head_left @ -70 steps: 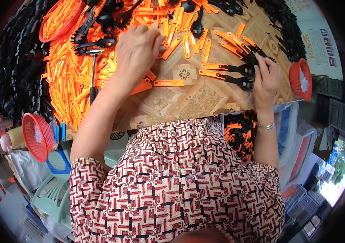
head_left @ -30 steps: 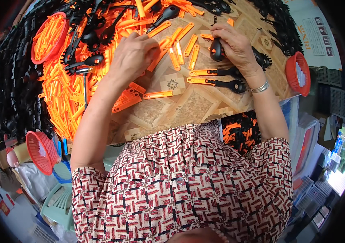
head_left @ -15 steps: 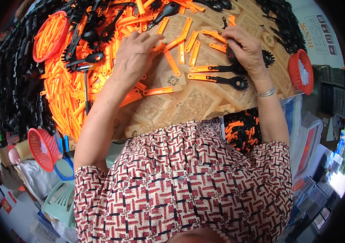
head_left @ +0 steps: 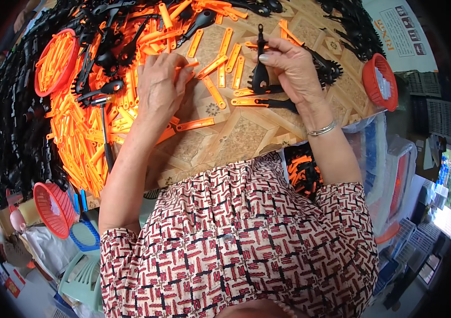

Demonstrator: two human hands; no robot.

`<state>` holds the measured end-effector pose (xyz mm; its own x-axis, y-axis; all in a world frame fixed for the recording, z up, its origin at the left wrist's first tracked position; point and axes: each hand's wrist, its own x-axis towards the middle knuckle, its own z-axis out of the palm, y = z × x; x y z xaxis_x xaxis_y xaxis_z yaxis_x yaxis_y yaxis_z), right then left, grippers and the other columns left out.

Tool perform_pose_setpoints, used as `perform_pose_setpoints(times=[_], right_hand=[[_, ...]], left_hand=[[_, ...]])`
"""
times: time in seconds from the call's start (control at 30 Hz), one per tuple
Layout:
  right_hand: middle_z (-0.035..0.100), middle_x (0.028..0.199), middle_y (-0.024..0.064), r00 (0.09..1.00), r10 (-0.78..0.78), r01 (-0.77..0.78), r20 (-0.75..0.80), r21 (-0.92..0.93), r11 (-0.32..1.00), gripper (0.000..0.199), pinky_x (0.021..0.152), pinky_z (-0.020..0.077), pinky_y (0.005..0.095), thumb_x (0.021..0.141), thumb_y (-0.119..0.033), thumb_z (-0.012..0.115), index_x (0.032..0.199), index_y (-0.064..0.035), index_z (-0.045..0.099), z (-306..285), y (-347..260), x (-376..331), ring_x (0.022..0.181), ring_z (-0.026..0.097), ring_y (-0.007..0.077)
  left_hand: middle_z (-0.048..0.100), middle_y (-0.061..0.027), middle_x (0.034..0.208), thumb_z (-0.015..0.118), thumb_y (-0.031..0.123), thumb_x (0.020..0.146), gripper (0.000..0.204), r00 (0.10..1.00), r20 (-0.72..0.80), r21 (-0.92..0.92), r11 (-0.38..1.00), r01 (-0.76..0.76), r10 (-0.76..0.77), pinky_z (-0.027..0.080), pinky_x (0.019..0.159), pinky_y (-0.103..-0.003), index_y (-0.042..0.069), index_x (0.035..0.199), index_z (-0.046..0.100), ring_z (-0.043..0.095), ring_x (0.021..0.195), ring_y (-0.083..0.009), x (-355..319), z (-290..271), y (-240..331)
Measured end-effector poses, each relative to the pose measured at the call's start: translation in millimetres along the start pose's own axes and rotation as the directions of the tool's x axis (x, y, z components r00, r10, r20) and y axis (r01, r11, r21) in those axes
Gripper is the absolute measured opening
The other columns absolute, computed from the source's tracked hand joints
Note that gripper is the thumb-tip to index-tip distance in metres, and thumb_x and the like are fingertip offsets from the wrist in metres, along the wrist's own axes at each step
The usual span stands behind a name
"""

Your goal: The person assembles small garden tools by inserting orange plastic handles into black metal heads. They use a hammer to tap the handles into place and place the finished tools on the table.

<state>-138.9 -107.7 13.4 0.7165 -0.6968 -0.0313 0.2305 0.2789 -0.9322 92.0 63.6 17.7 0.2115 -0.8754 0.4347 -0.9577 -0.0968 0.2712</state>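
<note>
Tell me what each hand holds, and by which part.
Right hand pinches a black plastic utensil near its upper shaft. Left hand rests on orange handle pieces; grip unclear.

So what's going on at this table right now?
A person is working among plastic parts on a patterned table. The right hand holds a black utensil piece upright, while the left hand rests on loose orange handles. A big orange pile and a hammer lie to the left.

Black parts pile (head_left: 8, 122) cut off left
</note>
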Motion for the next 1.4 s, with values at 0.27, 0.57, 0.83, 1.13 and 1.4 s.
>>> perform_pose_setpoints(times=[0.27,0.57,0.83,1.13,1.4], right_hand=[[0.073,0.089,0.0061,0.985,0.044,-0.042,0.170,-0.020,0.999,0.020,0.068,0.0557,0.0231,0.104,-0.012,0.060,0.119,0.0008,0.062,53,7,-14,0.077,0.069,0.0103],[0.067,0.074,0.0003,0.973,0.147,-0.089,0.176,-0.298,0.950,0.015,0.059,0.0512,0.0208,0.102,-0.011,0.064,0.105,0.0021,0.072,66,12,-23,0.065,0.062,0.0055],[0.066,0.073,-0.0013,0.918,0.243,-0.126,0.312,-0.350,0.928,0.015,0.059,0.0501,0.0202,0.100,-0.010,0.066,0.098,0.0031,0.074,74,5,-29,0.065,0.062,0.0047],[0.068,0.074,0.0001,0.906,0.272,-0.149,0.324,-0.357,0.922,0.013,0.056,0.0491,0.0201,0.099,-0.007,0.065,0.099,0.0026,0.074,74,11,-31,0.063,0.061,0.0044],[0.067,0.070,0.0034,0.910,0.200,0.037,0.362,-0.553,0.832,0.008,0.057,0.0485,0.0277,0.092,-0.009,0.070,0.093,-0.0013,0.073,81,7,-33,0.063,0.062,0.0103]], left_hand=[[0.053,0.0045,0.077,0.061,0.020,0.107,0.018,0.889,0.365,-0.725,0.514,0.458,-0.277,0.044,0.061,-0.023,0.003,0.111,0.064,0.048,0.067,-0.0061,-6,-42,33],[0.065,-0.0061,0.093,0.074,0.003,0.092,0.024,0.989,0.064,-0.667,0.731,0.144,-0.136,0.051,0.072,-0.028,0.002,0.115,0.072,0.063,0.080,-0.0170,-31,-54,17],[0.065,-0.0069,0.090,0.078,0.000,0.082,0.024,0.977,0.013,-0.359,0.913,-0.196,0.215,0.050,0.070,-0.035,0.007,0.105,0.073,0.064,0.083,-0.0238,-32,-64,22],[0.065,-0.0067,0.089,0.078,0.001,0.082,0.021,0.977,0.043,-0.366,0.913,-0.181,0.211,0.050,0.070,-0.035,0.008,0.102,0.073,0.063,0.082,-0.0240,-36,-64,24],[0.060,-0.0081,0.085,0.079,0.001,0.080,0.019,0.971,-0.058,-0.276,0.931,-0.238,0.231,0.048,0.068,-0.037,0.005,0.097,0.071,0.060,0.078,-0.0255,-42,-59,34]])
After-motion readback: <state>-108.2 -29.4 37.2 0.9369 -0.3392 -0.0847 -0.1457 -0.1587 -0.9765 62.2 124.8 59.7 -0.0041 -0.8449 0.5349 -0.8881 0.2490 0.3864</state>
